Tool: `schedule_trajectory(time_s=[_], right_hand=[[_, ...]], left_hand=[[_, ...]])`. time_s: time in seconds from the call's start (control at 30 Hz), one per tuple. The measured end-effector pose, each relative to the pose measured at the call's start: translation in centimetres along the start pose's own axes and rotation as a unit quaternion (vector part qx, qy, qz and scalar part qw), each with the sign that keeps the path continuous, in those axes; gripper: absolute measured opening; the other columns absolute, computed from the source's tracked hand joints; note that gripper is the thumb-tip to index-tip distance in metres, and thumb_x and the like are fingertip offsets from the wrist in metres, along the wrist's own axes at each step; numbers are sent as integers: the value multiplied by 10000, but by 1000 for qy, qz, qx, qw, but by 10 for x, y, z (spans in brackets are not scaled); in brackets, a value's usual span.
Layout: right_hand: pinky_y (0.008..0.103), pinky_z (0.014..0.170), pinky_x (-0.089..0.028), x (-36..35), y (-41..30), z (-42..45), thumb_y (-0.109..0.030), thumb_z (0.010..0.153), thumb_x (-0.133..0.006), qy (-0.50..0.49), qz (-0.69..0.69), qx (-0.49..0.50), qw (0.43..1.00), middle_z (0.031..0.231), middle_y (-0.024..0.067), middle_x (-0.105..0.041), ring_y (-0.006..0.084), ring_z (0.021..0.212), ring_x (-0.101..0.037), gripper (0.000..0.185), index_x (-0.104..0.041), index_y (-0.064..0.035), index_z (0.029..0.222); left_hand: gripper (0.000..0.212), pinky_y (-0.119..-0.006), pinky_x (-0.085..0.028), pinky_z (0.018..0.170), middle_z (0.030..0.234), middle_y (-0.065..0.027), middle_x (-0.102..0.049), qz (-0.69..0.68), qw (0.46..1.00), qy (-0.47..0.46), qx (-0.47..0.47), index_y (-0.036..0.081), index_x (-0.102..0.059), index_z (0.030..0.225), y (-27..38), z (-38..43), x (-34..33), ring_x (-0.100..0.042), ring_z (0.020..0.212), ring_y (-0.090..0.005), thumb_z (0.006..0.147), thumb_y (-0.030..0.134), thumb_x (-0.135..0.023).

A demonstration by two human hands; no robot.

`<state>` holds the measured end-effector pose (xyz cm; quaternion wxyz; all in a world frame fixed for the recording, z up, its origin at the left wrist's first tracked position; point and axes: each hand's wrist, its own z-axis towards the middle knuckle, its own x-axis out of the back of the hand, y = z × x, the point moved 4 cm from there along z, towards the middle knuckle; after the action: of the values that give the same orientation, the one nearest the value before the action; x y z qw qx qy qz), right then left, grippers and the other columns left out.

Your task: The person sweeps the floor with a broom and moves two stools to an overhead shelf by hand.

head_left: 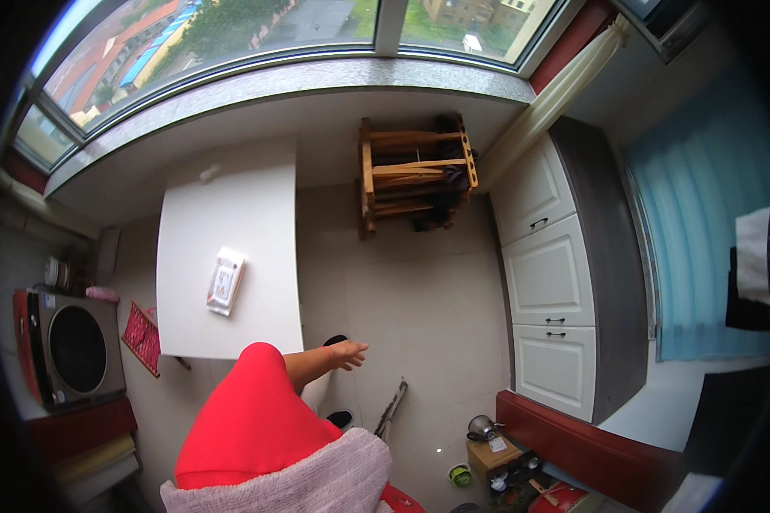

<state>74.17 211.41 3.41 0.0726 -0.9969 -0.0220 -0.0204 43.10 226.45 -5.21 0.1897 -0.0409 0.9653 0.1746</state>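
Note:
My left hand is over the floor just past the right edge of the white table, fingers apart, with nothing in it. It comes out of a red sleeve. My right hand is out of view. A pink towel-like cloth lies across the bottom of the picture. Below and right of the left hand, the bristled head of a floor broom or mop rests on the floor, its lower end hidden by the cloth. On the table are a white pack with printing and a small crumpled white piece.
A wooden rack stands below the window sill. White cabinets line the right side. A washing machine and a pink folding stool are at left. A cardboard box and a green-filled bowl sit lower right.

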Motion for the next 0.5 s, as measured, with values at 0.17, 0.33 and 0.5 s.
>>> schedule_trajectory(time_s=[0.17, 0.33, 0.5], right_hand=[[242, 384, -351, 36, 79, -23, -236, 824, -417, -29, -10, 11, 999, 574, 43, -455, 132, 452, -406, 215, -419, -46, 722], [240, 383, -350, 60, 154, -19, -231, 824, -414, -39, -14, 8, 999, 575, 44, -455, 132, 451, -405, 210, -416, -47, 723], [239, 381, -349, 68, 200, 2, -225, 825, -410, -38, -33, 12, 999, 577, 45, -455, 132, 451, -403, 204, -413, -48, 724]], left_hand=[[306, -372, -432, 610, 1003, -116, -522, -5, 996, 81, -27, 90, -441, 1067, -176, -93, 34, -540, 850, -237, 835, 283, -386], [230, -372, -460, 598, 1038, -132, -514, 69, 982, 158, -75, 47, -473, 949, -240, -203, 10, -553, 879, -264, 837, 210, -356], [102, -262, -394, 423, 591, -16, -481, -117, 940, 285, -150, 56, -503, 759, -275, -252, 15, -493, 487, -164, 774, 117, -423]])
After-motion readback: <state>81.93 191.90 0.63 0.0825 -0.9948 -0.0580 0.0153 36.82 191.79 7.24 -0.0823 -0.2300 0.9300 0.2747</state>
